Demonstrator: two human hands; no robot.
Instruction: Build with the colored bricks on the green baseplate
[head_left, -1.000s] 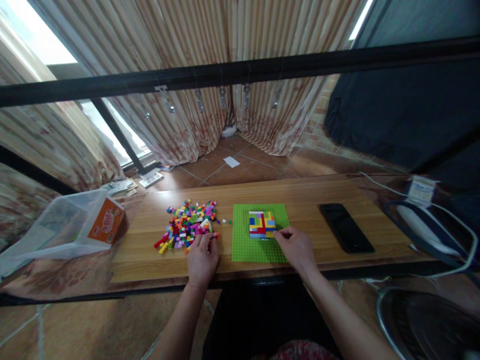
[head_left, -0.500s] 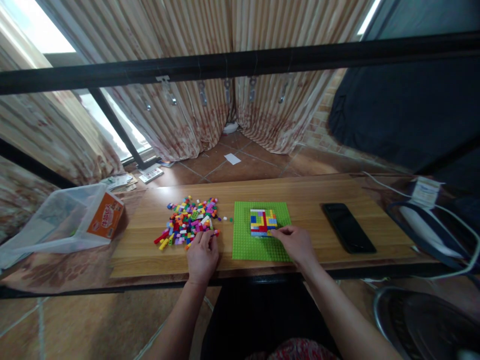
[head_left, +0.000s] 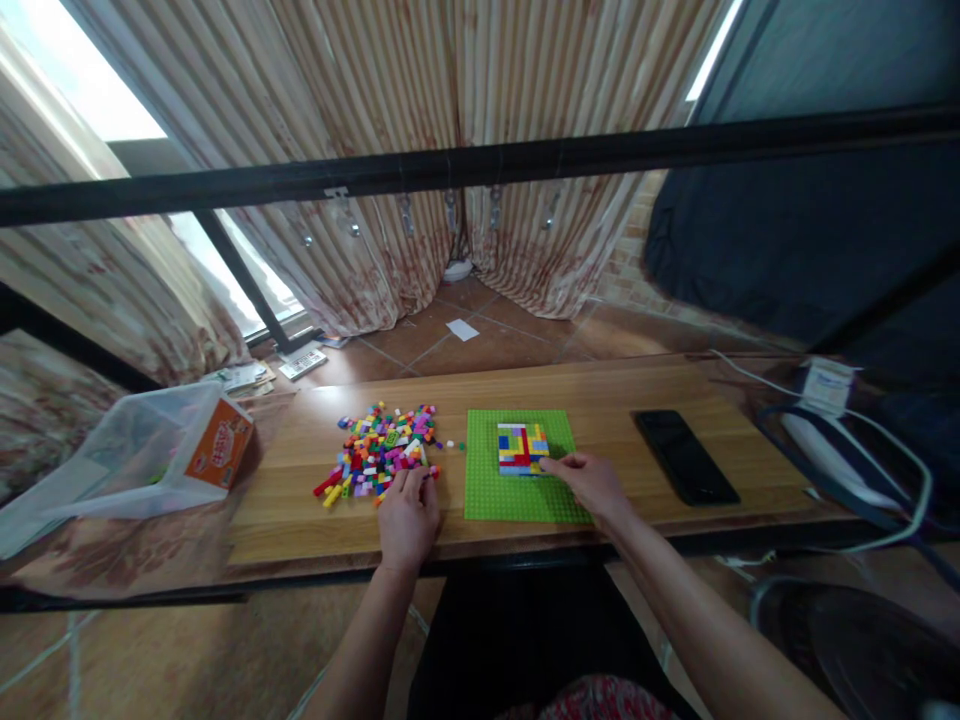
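Note:
A square block of mixed-colour toy bricks (head_left: 523,447) rises from a green baseplate (head_left: 487,500). At its lower right corner are the closed thumb and fingertips of my right hand (head_left: 589,484), holding it there. My left hand (head_left: 409,518) rests at the near right edge of a pile of loose toy bricks (head_left: 382,445), fingers curled down and together. Whatever its fingertips hold is hidden beneath them. Between pile and baseplate lie a small white brick (head_left: 450,443) and a small green brick (head_left: 462,446).
A black phone (head_left: 686,457) lies on the wooden board (head_left: 600,385) to the right. At the far left stands a clear plastic box (head_left: 142,490) with an orange label. A white cable (head_left: 750,375) and a bag-like item (head_left: 847,460) sit at the right end.
The camera view has tilted and shifted slightly. Both hands stay in nearly the same places, the left at the pile and the right at the corner of the brick block.

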